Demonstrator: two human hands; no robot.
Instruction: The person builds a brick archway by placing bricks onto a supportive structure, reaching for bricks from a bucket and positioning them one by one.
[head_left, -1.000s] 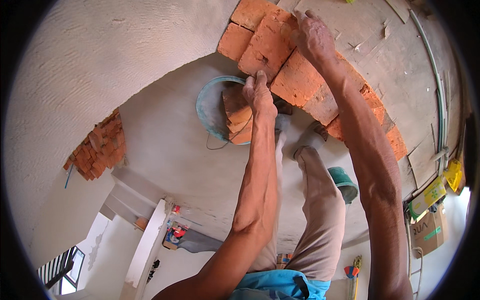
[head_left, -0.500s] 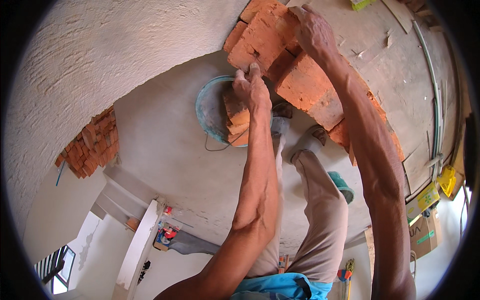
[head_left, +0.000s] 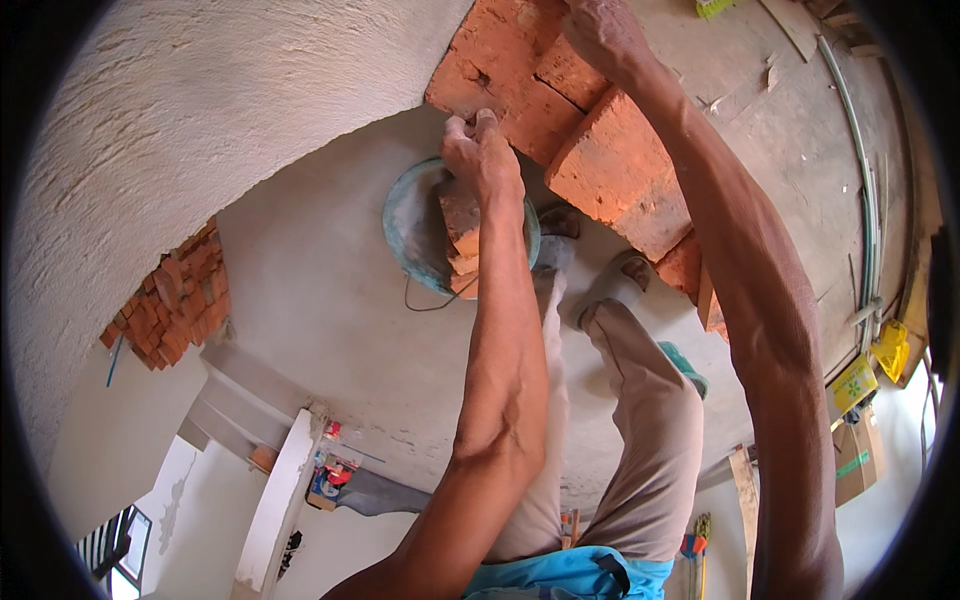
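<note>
An orange-red brick (head_left: 482, 72) lies at the end of a row of bricks, close against the rough plastered wall. My left hand (head_left: 482, 155) grips its near edge, with the thumb on top and the fingers curled below. Across the brick's far right side, my right hand (head_left: 603, 42) is closed on it, its fingertips partly hidden. To the right, another brick (head_left: 610, 160) sits on the row. Below my left forearm stands a greenish bucket (head_left: 398, 235) with several bricks (head_left: 460, 215) in it, partly covered by the arm.
The pale plastered wall (head_left: 230, 90) fills the upper left. A pile of bricks (head_left: 175, 295) lies at the left. A second green bucket (head_left: 685, 365) stands beside my leg. Long pipes (head_left: 862, 200) lie on the right, near a cardboard box (head_left: 858, 460).
Both hands have shifted left with the brick, which now sits closer to the plastered wall. A gap between bricks shows to its right.
</note>
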